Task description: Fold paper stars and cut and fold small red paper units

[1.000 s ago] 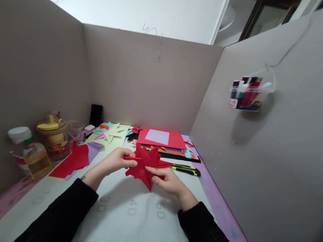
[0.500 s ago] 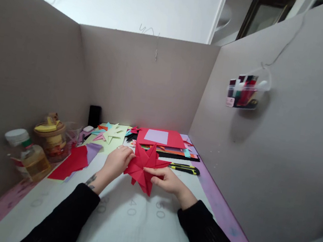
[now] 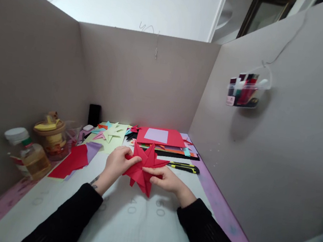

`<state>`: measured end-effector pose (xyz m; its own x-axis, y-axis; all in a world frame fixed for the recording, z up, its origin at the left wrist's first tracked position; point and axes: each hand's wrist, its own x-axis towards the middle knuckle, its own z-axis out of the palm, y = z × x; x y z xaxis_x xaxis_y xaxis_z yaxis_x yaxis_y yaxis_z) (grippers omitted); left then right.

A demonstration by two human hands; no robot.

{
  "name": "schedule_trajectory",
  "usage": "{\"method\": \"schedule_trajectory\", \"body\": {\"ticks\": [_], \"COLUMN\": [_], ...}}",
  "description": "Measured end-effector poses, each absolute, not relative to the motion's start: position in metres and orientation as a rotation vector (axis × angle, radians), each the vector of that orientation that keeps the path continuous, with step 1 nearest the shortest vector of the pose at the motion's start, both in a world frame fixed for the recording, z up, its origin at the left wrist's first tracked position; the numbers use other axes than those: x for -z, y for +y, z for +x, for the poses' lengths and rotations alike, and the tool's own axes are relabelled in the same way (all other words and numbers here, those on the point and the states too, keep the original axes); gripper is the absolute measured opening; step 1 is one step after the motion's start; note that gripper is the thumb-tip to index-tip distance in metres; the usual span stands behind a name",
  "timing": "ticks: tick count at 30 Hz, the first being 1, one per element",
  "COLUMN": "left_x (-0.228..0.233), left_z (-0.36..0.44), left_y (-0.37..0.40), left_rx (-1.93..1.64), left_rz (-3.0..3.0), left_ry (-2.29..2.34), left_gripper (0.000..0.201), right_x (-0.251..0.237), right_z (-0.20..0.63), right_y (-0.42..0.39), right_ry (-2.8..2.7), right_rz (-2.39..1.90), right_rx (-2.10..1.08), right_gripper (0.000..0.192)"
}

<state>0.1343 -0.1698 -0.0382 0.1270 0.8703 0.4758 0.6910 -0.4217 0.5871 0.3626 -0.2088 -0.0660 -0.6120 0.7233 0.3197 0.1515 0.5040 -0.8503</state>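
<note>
Both the left hand [image 3: 116,163] and right hand [image 3: 165,180] grasp the red paper star [image 3: 143,167] with pinching fingers. A utility knife [image 3: 184,167] lies at 2 o'clock from it, red paper scraps [image 3: 71,160] at 9 o'clock.

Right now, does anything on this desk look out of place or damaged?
Nothing looks damaged or spilled. Both hands, left hand and right hand, hold the red paper star; the utility knife lies flat beside it.

Both black-sleeved forearms are extended forward; the left hand [image 3: 116,164] and right hand [image 3: 165,180] are curled in pinching grips.
</note>
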Motion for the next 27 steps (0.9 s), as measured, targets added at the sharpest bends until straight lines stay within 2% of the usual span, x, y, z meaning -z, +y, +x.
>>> {"method": "schedule_trajectory", "body": {"ticks": [1, 3, 5, 6, 9, 11, 13, 16, 22, 27], "left_x": [0.039, 0.039, 0.039, 0.039, 0.041, 0.043, 0.045, 0.048, 0.055, 0.066], "left_z": [0.134, 0.132, 0.128, 0.126, 0.123, 0.124, 0.126, 0.128, 0.138, 0.137], "left_y": [-0.169, -0.168, -0.167, -0.168, -0.171, -0.173, -0.175, -0.177, -0.183, -0.178], "left_rx": [-1.266, -1.415, -1.381, -1.288, -1.0, -0.964, -1.005, -1.008, -1.029, -1.159], "left_rz": [2.076, 1.765, 1.434, 1.322, 1.213, 1.243, 1.286, 1.294, 1.257, 1.214], "left_ry": [1.512, 1.395, 1.26, 1.182, 0.938, 0.86, 0.884, 0.893, 0.824, 0.873], "left_gripper": [0.034, 0.057, 0.081, 0.083, 0.057, 0.04, 0.032, 0.031, 0.045, 0.044], "right_x": [0.066, 0.067, 0.067, 0.066, 0.067, 0.067, 0.068, 0.069, 0.072, 0.082], "right_z": [0.363, 0.363, 0.364, 0.364, 0.364, 0.363, 0.363, 0.361, 0.358, 0.357], "right_y": [-0.208, -0.208, -0.207, -0.207, -0.207, -0.207, -0.207, -0.207, -0.204, -0.2], "right_ry": [-2.054, -2.015, -1.979, -1.967, -1.961, -1.968, -1.976, -1.983, -1.984, -1.852], "right_rz": [-0.713, -0.711, -0.706, -0.7, -0.673, -0.666, -0.675, -0.691, -0.631, -0.62], "right_rx": [-1.082, -1.083, -1.08, -1.083, -1.101, -1.111, -1.123, -1.158, -1.247, -1.295], "right_gripper": [0.041, 0.041, 0.041, 0.042, 0.042, 0.043, 0.044, 0.047, 0.051, 0.059]}}
